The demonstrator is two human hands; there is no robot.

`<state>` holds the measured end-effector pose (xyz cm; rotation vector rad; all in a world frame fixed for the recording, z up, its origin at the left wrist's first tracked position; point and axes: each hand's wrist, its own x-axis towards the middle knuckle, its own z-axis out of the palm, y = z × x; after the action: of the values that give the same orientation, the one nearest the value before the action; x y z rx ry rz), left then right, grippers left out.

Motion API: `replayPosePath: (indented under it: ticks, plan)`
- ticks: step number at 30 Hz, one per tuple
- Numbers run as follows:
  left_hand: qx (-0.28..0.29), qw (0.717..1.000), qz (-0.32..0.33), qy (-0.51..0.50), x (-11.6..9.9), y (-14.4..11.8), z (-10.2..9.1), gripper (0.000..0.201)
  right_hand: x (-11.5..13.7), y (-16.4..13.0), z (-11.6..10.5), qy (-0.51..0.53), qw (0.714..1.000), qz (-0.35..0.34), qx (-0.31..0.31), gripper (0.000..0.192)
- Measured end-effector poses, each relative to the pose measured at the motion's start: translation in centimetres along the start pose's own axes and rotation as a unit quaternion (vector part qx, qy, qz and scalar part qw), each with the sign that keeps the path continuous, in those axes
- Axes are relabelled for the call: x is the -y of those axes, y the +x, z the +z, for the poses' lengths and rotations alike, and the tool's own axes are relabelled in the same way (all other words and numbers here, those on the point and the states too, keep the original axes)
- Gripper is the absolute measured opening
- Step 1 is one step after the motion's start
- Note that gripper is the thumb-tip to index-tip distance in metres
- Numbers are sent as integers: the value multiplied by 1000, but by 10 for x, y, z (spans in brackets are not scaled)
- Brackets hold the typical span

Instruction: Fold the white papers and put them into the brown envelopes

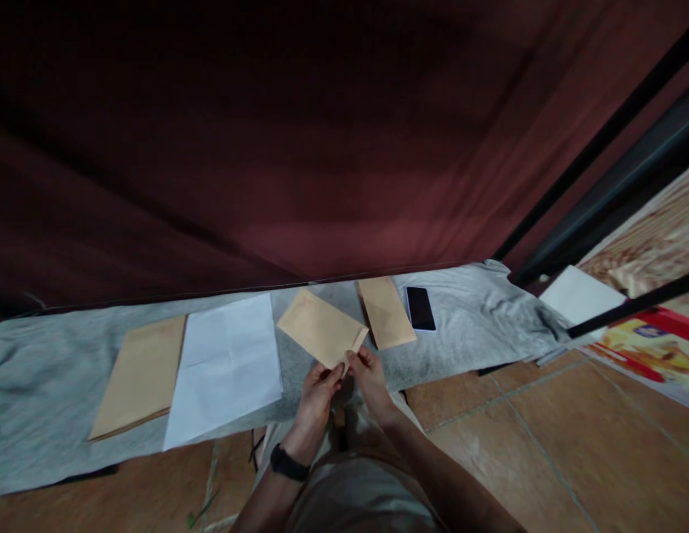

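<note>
A tan paper envelope (pixel 322 326) is tilted in front of me, held by its near end above the grey cloth. My left hand (pixel 320 389) pinches the near edge, a dark watch on its wrist. Close beside it, my right hand (pixel 366 374) grips the near right corner with thumb and fingers. Just right of the held envelope lies a stack of similar tan envelopes (pixel 387 311). To the left are white paper sheets (pixel 227 363) with fold creases, partly over or against a stack of larger tan envelopes (pixel 138 374).
A phone (pixel 420 308) with a dark screen lies right of the small envelopes. Everything rests on a long narrow surface under grey cloth (pixel 471 318), backed by a dark red curtain (pixel 322 185). On the right, black poles (pixel 593 155) and a colourful box (pixel 655 348) stand near the tiled floor (pixel 499 429).
</note>
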<state>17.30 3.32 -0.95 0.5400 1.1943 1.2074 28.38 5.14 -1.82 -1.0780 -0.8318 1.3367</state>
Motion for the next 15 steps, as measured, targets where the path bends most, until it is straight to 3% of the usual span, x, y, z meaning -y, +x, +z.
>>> replayPosePath:
  ticks: [3, 6, 10, 12, 15]
  plan:
    - [8, 999, 23, 28, 5, 0, -6, 41, 6, 7, -5, 11, 999, 35, -5, 46]
    - [5, 999, 16, 39, 7, -3, -10, 41, 15, 13, -10, -1, 1000, 27, -10, 47]
    - [-15, 1000, -20, 6, -4, -11, -10, 47, 31, 13, -17, -145, 984, -100, 8, 40]
    - [-14, 998, -40, -37, -14, -13, -8, 53, 37, 9, -20, -268, 941, -201, 46, 35]
    - [7, 993, -58, -106, -30, -13, -6, 62, 34, 2, -25, -445, 826, -321, 126, 39]
